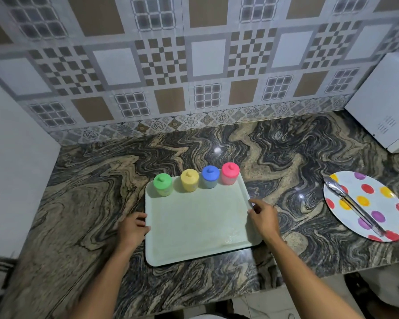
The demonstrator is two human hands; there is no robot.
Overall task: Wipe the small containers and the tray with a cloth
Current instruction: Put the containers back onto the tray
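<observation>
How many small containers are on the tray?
4, in a row along the tray's far edge, left to right: green container, yellow container, blue container, pink container. None looks hidden.

One wide-angle camera, worn at head height, looks forward and steeply down onto the counter (78,203) from close range. The tray (194,222) sits just below centre. The tiled wall (207,56) fills 12 o'clock, and a spotted plate (380,203) lies toward 3 o'clock.

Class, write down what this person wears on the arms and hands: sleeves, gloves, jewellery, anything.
Nothing worn shows. Both forearms are bare to the frame's edge. The left hand and right hand have no gloves, watch or bracelet; no rings visible.
</observation>
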